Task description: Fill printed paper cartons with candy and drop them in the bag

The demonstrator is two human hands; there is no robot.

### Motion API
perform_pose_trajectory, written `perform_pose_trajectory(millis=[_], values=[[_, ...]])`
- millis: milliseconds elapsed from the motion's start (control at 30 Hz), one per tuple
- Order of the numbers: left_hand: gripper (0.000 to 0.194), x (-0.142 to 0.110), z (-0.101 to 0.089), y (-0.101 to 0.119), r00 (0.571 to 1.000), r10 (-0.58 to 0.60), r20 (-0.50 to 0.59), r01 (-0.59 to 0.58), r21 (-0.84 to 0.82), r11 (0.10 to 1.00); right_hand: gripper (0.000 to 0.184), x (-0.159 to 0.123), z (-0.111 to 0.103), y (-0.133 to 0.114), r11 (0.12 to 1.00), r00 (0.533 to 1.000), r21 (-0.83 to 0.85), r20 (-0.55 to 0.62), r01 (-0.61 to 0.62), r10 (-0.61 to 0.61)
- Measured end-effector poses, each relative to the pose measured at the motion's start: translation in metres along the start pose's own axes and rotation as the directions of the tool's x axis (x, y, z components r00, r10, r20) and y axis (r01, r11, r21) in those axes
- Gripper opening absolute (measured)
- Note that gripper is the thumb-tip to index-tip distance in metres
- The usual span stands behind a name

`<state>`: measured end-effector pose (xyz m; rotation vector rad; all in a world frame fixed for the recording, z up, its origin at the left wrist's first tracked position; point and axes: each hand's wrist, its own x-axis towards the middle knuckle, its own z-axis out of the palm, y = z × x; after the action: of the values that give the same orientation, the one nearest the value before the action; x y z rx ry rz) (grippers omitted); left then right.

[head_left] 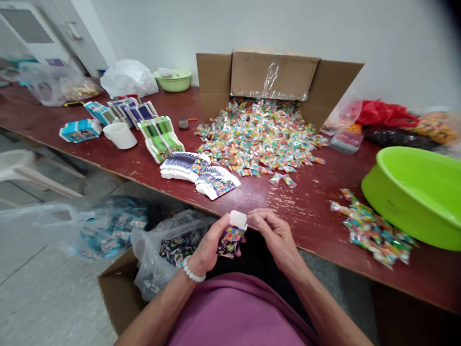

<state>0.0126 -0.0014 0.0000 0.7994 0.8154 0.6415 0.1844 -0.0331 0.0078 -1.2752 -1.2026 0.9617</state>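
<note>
My left hand, with a white bead bracelet at its wrist, grips a small purple printed carton. The carton stands upright, its white top flap raised. Beside that flap is my right hand, fingers curled and thumb against the index finger. Whatever lies in this pinch is too small to make out. On the table just beyond are fanned stacks of flat purple cartons. Behind them spreads a big heap of small clear-wrapped colourful candies, spilling from an opened cardboard box.
At right stands a green basin by a smaller candy pile. Green cartons, blue cartons and a white cup occupy the left. Below the table edge, a plastic bag holds dark packets in a cardboard box.
</note>
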Motion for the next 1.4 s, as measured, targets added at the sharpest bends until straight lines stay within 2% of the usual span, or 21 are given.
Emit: perform_pose_trajectory(millis=[67,167,233,300,367,467,500,567,667,767,867,933,1000,1100,1167,1267,1333,1400], values=[[0.052,0.0,-0.001,-0.001,0.999,-0.039,-0.034,0.037,-0.057,0.998,0.026,0.002,0.0,-0.001,0.985,0.993,0.124,0.02,-0.117,0.116],[0.039,-0.003,0.0,0.0,0.999,0.021,-0.042,-0.023,-0.04,0.999,0.036,0.003,0.006,-0.002,0.915,0.945,0.278,0.23,-0.293,0.232],[0.033,-0.005,0.003,0.0,0.995,0.09,-0.05,-0.09,0.0,0.996,0.037,0.002,0.012,-0.003,0.885,0.911,0.304,0.327,-0.353,0.25],[0.031,-0.007,0.004,0.0,0.99,0.125,-0.068,-0.124,0.016,0.992,0.034,0.002,0.017,-0.003,0.893,0.914,0.294,0.324,-0.341,0.242],[0.032,-0.007,0.005,-0.002,0.991,0.113,-0.07,-0.114,-0.016,0.993,0.031,0.002,0.02,-0.002,0.938,0.951,0.246,0.248,-0.246,0.184],[0.04,-0.005,0.003,-0.004,0.998,0.048,-0.041,-0.054,-0.152,0.987,0.019,0.001,0.019,0.005,0.998,0.993,0.058,0.109,0.029,-0.035],[0.044,-0.004,0.002,-0.005,0.999,0.027,-0.031,-0.033,-0.207,0.978,0.014,0.001,0.018,0.008,0.991,0.987,-0.026,0.093,0.133,-0.13],[0.048,-0.002,-0.001,-0.006,1.0,-0.011,-0.027,0.003,-0.281,0.96,0.009,0.002,0.016,0.013,0.939,0.947,-0.151,0.133,0.31,-0.292],[0.04,-0.001,-0.004,-0.005,0.998,-0.026,-0.062,0.007,-0.287,0.958,0.011,0.002,0.014,0.018,0.891,0.905,-0.209,0.232,0.404,-0.356],[0.031,-0.001,-0.004,-0.004,0.991,0.004,-0.132,-0.035,-0.236,0.971,0.012,0.003,0.016,0.02,0.928,0.93,-0.185,0.242,0.324,-0.276],[0.031,-0.002,-0.002,-0.005,0.983,0.042,-0.179,-0.07,-0.155,0.985,0.02,0.007,0.019,0.021,0.983,0.969,-0.132,0.228,0.131,-0.098],[0.04,-0.002,-0.001,-0.006,0.988,0.066,-0.143,-0.081,-0.105,0.991,0.025,0.01,0.018,0.022,0.993,0.966,-0.115,0.257,0.021,0.01],[0.058,-0.003,-0.001,-0.006,0.996,0.062,-0.072,-0.065,-0.044,0.997,0.027,0.013,0.016,0.02,0.995,0.948,-0.073,0.306,-0.067,0.087],[0.078,-0.003,-0.003,-0.005,0.999,0.024,-0.029,-0.023,0.058,0.998,0.028,0.015,0.013,0.017,0.989,0.921,0.003,0.366,-0.147,0.135],[0.076,-0.002,-0.005,-0.004,0.999,0.006,-0.044,-0.003,0.049,0.999,0.026,0.014,0.014,0.018,0.996,0.93,-0.036,0.358,-0.076,0.084],[0.061,0.002,-0.009,-0.006,0.997,-0.052,-0.049,0.045,-0.12,0.992,0.021,0.007,0.018,0.028,0.98,0.948,-0.135,0.303,0.144,-0.097],[0.054,0.006,-0.01,-0.01,0.993,-0.078,-0.085,0.055,-0.244,0.968,0.017,0.002,0.02,0.045,0.948,0.932,-0.154,0.282,0.28,-0.229],[0.048,0.012,-0.011,-0.017,0.98,-0.056,-0.192,-0.006,-0.31,0.951,0.028,0.001,0.021,0.069,0.901,0.9,-0.176,0.269,0.397,-0.344]])
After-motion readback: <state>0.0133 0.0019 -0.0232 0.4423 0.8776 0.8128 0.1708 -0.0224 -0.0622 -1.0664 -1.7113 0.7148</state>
